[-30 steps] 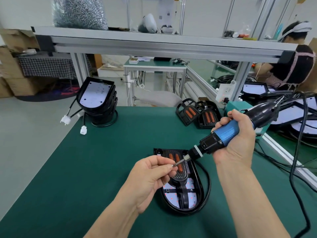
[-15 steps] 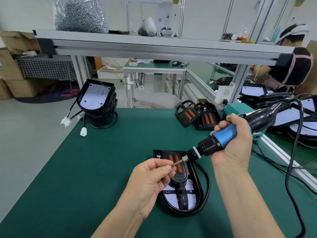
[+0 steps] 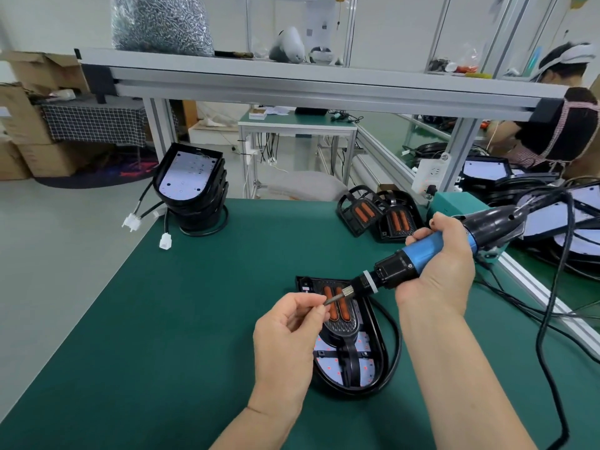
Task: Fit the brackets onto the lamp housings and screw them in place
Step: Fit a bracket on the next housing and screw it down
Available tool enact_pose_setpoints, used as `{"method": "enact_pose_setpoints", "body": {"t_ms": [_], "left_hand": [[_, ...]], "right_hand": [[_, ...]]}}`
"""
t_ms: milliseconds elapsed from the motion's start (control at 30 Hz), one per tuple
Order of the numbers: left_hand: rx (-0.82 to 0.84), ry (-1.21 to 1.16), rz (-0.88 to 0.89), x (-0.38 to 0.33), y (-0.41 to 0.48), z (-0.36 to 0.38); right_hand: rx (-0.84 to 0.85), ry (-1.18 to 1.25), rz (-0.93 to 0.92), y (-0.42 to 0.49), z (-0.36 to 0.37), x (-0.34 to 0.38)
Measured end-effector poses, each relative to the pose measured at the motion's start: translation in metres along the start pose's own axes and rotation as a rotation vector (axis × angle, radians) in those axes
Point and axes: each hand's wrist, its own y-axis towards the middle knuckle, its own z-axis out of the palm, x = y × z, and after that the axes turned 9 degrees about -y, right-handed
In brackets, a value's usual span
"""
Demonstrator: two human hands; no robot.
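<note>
Head view: right fingers (image 3: 452, 227) grip the screwdriver (image 3: 425, 251), left fingers (image 3: 308, 315) pinch its bit (image 3: 336, 299) above lamp housing (image 3: 378, 362).

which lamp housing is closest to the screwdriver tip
The housing lying flat on the mat just under the screwdriver tip; the back-left stack and the leaning back-right pair sit farther off.
</note>
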Motion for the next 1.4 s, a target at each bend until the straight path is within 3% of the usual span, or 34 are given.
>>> {"method": "enact_pose_setpoints", "body": {"t_ms": [167, 300, 367, 467, 600, 800, 1400], "left_hand": [[0.109, 0.199, 0.050, -0.004, 0.012, -0.019], [-0.100, 0.359, 0.101, 0.002, 0.032, -0.030], [-0.124, 0.522, -0.012, 0.007, 0.047, -0.032], [0.038, 0.714, -0.280, 0.013, 0.063, -0.025], [0.159, 0.959, -0.349, 0.014, 0.071, -0.009], [0.183, 0.822, -0.351, 0.020, 0.072, -0.011], [0.190, 0.801, -0.333, 0.017, 0.069, -0.013]], "right_hand": [[0.079, -0.062, -0.090, 0.001, 0.008, 0.012], [0.183, -0.158, -0.192, -0.004, 0.009, 0.017], [0.241, -0.214, -0.206, -0.008, 0.009, 0.015], [0.326, -0.284, -0.196, -0.013, 0.010, 0.007], [0.415, -0.340, -0.206, -0.019, 0.015, -0.004], [0.478, -0.403, -0.186, -0.023, 0.022, -0.017], [0.616, -0.493, -0.157, -0.026, 0.032, -0.034]]}}
